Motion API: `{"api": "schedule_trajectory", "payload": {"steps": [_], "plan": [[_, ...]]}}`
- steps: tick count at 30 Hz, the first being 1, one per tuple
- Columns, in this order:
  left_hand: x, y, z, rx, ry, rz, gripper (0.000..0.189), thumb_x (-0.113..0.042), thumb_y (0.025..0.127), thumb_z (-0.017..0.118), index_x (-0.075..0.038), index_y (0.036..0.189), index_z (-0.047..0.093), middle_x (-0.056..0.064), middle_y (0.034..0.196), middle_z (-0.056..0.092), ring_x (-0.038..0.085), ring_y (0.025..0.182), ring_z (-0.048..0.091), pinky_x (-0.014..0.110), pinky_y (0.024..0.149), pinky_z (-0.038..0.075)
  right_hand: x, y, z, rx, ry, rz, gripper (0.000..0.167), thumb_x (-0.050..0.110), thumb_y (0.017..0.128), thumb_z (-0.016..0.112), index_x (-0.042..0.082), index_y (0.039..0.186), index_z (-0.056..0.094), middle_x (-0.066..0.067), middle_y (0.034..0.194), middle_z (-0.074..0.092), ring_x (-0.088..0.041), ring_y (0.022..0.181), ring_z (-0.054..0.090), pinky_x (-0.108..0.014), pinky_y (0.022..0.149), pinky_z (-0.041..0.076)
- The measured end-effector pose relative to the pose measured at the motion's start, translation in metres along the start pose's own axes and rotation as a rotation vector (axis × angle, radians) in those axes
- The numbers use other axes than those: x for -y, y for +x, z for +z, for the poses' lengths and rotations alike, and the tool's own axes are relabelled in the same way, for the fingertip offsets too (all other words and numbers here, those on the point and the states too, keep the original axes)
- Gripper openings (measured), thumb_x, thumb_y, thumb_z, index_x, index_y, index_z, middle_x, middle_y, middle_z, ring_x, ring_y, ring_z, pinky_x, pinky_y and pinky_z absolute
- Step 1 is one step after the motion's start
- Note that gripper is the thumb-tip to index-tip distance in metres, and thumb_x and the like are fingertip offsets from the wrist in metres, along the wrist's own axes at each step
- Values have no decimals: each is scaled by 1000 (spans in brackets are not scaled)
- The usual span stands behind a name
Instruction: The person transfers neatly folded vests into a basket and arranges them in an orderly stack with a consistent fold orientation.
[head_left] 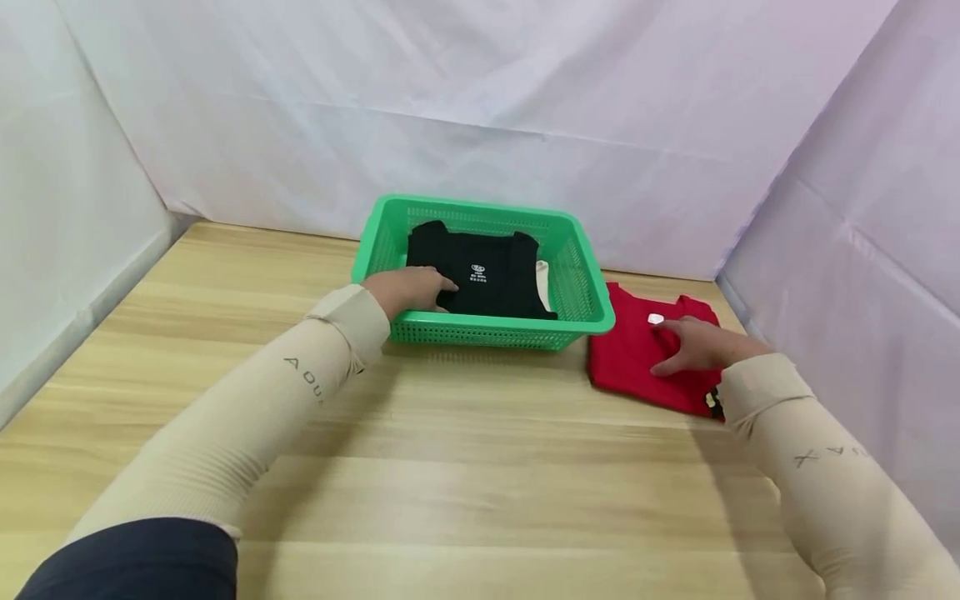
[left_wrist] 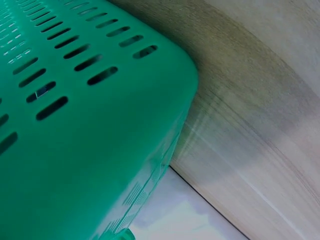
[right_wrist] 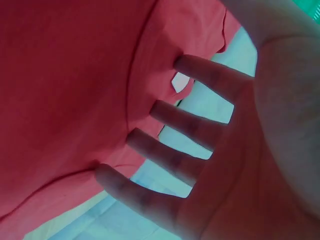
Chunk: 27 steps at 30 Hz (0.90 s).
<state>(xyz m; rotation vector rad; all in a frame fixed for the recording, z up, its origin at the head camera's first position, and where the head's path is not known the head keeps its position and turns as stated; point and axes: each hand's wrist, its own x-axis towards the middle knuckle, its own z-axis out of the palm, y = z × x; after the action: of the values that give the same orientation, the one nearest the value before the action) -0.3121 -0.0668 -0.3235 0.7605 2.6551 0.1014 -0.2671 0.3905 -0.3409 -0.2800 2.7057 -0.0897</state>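
Left hand (head_left: 411, 289) reaches into a green rectangular plastic basket (head_left: 480, 336), at a folded black fabric shirt (head_left: 491, 267); whether it grips, I cannot tell. Right hand (head_left: 697, 344), fingers spread, touches a folded red fabric shirt (head_left: 626, 354) on the pale wooden table (head_left: 480, 467) beside the basket.

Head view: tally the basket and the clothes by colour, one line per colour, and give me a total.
Green: 1 (basket)
Black: 1 (folded shirt in the basket)
Red: 1 (folded shirt on the table)
Cream: 1 visible piece (cloth in the basket, mostly hidden)
Total: 4 visible
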Motion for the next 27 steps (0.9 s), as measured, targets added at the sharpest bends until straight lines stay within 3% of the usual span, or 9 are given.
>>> {"api": "schedule_trajectory", "payload": {"steps": [14, 21, 27], "plan": [[-3, -3, -2, 10, -20, -25, 60, -30, 102, 59, -14, 155, 37, 20, 160, 32, 38, 150, 28, 49, 119, 31, 31, -8, -6, 99, -42, 76, 103, 45, 70, 88, -4, 144, 35, -35, 135, 41, -53, 125, 38, -63, 92, 51], [-2, -5, 0, 20, -27, -43, 61, -30, 102, 59, -15, 156, 36, 21, 161, 30, 40, 150, 27, 52, 119, 31, 59, -12, -3, 161, -167, 51, 120, 52, 71, 85, -15, 149, 25, -35, 145, 42, -54, 135, 38, -64, 108, 38], [0, -6, 3, 7, -31, -60, 59, -30, 102, 58, -16, 155, 37, 21, 160, 32, 40, 149, 30, 51, 118, 33, 77, -16, 0, 181, -192, 49, 119, 50, 69, 88, -15, 148, 28, -31, 144, 47, -51, 132, 43, -61, 108, 41]]}}
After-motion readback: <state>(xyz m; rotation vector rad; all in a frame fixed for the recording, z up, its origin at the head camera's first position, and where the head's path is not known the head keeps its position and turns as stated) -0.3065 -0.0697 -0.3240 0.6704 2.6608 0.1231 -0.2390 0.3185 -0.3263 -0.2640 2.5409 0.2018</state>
